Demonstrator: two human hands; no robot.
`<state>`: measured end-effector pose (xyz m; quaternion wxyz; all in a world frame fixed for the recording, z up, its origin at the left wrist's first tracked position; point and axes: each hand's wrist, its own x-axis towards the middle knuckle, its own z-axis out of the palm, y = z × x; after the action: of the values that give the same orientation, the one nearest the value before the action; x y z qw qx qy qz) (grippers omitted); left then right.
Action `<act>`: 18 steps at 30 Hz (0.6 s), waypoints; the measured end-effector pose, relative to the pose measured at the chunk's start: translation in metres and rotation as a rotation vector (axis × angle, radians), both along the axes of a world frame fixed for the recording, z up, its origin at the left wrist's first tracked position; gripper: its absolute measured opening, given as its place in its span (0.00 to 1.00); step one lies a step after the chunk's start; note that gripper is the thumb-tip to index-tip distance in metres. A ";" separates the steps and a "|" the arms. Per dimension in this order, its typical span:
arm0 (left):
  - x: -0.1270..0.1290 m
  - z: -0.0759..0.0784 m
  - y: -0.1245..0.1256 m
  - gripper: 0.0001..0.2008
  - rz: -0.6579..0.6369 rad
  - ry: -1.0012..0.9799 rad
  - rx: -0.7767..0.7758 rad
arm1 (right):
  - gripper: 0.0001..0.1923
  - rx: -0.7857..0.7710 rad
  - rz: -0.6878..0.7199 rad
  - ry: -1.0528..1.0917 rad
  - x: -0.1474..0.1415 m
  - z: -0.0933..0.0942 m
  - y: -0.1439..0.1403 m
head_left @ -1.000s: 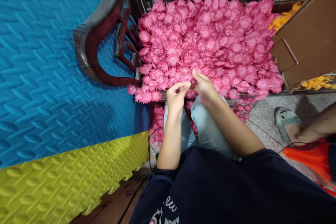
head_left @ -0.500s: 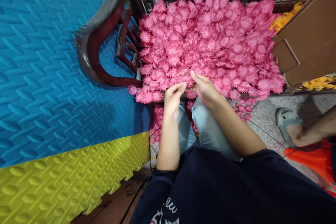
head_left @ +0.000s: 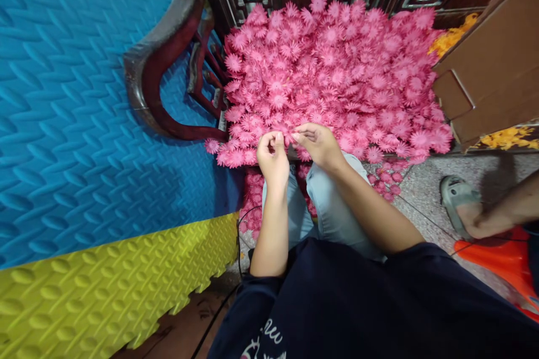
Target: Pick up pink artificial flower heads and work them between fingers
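Left hand [head_left: 273, 158] and right hand [head_left: 319, 145] pinched on pink flower [head_left: 288, 136] at near edge of flower pile [head_left: 332, 73]. Chair arm [head_left: 162, 61] left, cardboard box [head_left: 492, 61] right, both well apart.

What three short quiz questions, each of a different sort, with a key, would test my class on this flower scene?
1. True or false: both hands are at the near edge of the pile of pink flowers.
2. Which foam mat lies nearer the person: A blue, B yellow, C green?
3. What colour are the flowers beside the cardboard box?

Key:
1. True: left hand and right hand meet there, fingertips close together.
2. B, the yellow mat; the blue mat lies beyond it.
3. Orange, the orange flowers.
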<state>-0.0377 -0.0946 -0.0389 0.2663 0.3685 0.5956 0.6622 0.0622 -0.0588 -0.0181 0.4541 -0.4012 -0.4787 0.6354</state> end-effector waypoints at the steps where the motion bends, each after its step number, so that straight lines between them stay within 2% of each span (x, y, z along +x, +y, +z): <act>1: 0.000 0.001 0.000 0.09 0.025 0.006 0.006 | 0.15 -0.003 -0.014 0.003 0.000 0.001 0.000; 6: 0.000 0.005 0.000 0.06 0.240 0.011 0.088 | 0.03 -0.101 -0.128 0.057 -0.001 0.010 -0.002; 11: -0.002 0.005 0.004 0.05 0.360 0.008 0.115 | 0.03 -0.198 -0.168 0.048 -0.007 0.014 -0.007; 18: -0.007 0.000 0.012 0.04 0.478 0.034 0.174 | 0.05 -0.063 -0.176 0.039 -0.017 0.006 -0.019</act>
<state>-0.0449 -0.0821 -0.0393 0.0594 0.2499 0.6111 0.7487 0.0451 -0.0778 -0.0123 0.5046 -0.4434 -0.4125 0.6153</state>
